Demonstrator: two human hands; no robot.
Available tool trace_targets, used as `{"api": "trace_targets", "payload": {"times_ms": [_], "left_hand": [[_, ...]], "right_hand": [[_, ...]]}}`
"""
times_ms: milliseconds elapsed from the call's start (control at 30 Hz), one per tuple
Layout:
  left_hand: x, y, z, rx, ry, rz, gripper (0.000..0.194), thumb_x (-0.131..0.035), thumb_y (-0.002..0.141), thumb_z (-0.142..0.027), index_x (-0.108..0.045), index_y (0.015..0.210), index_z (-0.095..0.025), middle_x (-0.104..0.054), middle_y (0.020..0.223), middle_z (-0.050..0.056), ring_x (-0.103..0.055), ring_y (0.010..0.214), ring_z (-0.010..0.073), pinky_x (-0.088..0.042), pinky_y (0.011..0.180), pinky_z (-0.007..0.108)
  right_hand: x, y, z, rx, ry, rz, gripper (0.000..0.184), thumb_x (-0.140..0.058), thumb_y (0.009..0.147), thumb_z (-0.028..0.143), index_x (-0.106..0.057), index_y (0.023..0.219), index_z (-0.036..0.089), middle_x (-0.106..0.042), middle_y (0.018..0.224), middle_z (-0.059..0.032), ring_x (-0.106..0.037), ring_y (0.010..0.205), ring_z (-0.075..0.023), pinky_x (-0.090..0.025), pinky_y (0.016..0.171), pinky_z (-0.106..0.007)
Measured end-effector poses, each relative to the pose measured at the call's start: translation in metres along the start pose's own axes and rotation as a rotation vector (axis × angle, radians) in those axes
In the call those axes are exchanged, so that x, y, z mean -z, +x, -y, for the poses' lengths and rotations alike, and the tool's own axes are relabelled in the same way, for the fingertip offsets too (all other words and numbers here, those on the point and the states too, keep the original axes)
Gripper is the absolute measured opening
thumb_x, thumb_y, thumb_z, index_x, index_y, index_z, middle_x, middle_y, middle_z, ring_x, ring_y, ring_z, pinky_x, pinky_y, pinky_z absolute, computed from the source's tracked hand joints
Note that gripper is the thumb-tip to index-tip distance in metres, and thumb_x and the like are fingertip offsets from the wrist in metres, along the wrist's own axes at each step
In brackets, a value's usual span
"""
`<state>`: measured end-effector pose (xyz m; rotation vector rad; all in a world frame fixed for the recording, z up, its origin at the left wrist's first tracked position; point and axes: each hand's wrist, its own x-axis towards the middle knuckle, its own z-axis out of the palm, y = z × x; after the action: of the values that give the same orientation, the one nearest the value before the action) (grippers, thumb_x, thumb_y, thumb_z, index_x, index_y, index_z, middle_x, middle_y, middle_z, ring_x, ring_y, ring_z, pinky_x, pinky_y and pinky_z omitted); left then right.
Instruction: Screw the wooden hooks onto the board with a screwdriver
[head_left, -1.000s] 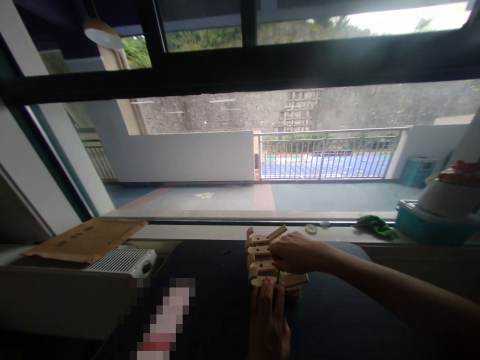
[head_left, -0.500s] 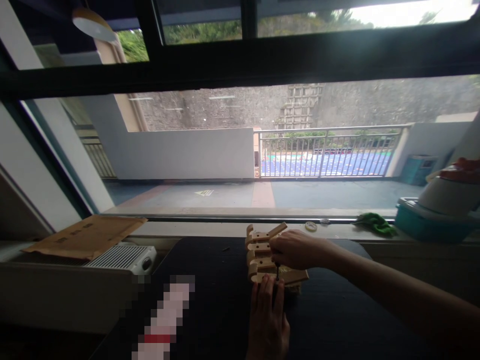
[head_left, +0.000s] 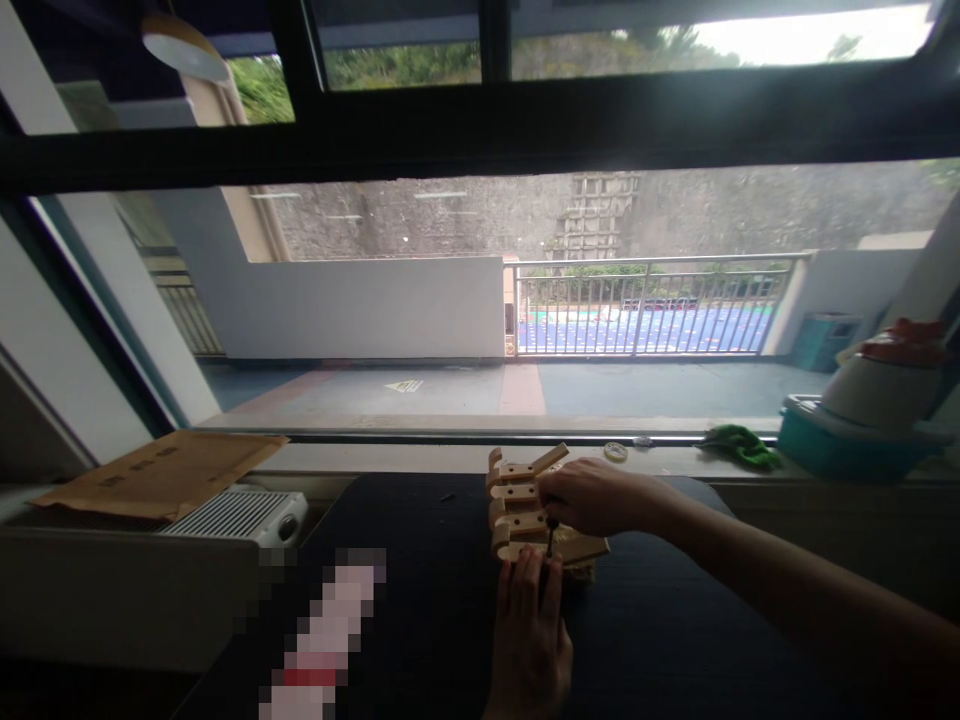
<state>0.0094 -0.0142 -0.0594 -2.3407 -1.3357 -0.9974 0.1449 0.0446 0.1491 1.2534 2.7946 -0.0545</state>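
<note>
Head view, wooden piece (head_left: pixel 517 492): a jointed assembly of pale bars with rounded ends at the left, lying on the dark table (head_left: pixel 420 620) near its window-side edge – a flat, firm spot, likely chosen so it can bear a push from above.
Dark tool (head_left: pixel 550 540): slim and nearly upright between the hands, its lower end at the nearest bar; standing it this way probably sends the force straight down. The exact contact at its tip is too small to tell.
Left hand (head_left: pixel 532 620): fingers nearly straight and close together, their tips on the nearest bar just beside the tool; this seems to steady the wood. The thumb's underside is hidden, so whether the hand clasps the bar or only presses on it I cannot tell.
Right hand (head_left: pixel 589 495): curled closed around the top of the tool, above the wood, with the forearm coming in from the right – a grip that appears suited to guiding it from above.
Windowsill (head_left: pixel 390 456): beyond the table, carrying a small ring (head_left: pixel 616 453) and a green cloth (head_left: pixel 742 447), both apart from the hands.
</note>
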Motion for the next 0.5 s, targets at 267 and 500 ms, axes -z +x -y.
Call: {"api": "trace_targets", "payload": {"times_ms": [267, 500], "left_hand": [[-0.003, 0.0, 0.0, 0.016, -0.019, -0.029, 0.061, -0.054, 0.074, -0.013, -0.042, 0.134, -0.017, -0.044, 0.138, 0.011, -0.035, 0.131, 0.0285, -0.03, 0.108, 0.048], [-0.017, -0.005, 0.004, 0.001, -0.026, -0.07, 0.063, -0.055, 0.073, -0.017, -0.042, 0.135, -0.017, -0.043, 0.138, 0.012, -0.034, 0.131, 0.0295, -0.03, 0.108, 0.048]], "right_hand": [[0.005, -0.005, -0.003, -0.008, 0.012, -0.017, 0.022, -0.046, 0.085, 0.03, -0.065, 0.088, 0.018, -0.066, 0.082, -0.0051, -0.058, 0.07, -0.0156, -0.032, 0.057, -0.025], [0.002, -0.004, -0.003, 0.023, 0.037, -0.044, 0.022, -0.042, 0.085, 0.023, -0.063, 0.082, 0.017, -0.065, 0.079, -0.0043, -0.056, 0.068, -0.0138, -0.031, 0.056, -0.025]]}}
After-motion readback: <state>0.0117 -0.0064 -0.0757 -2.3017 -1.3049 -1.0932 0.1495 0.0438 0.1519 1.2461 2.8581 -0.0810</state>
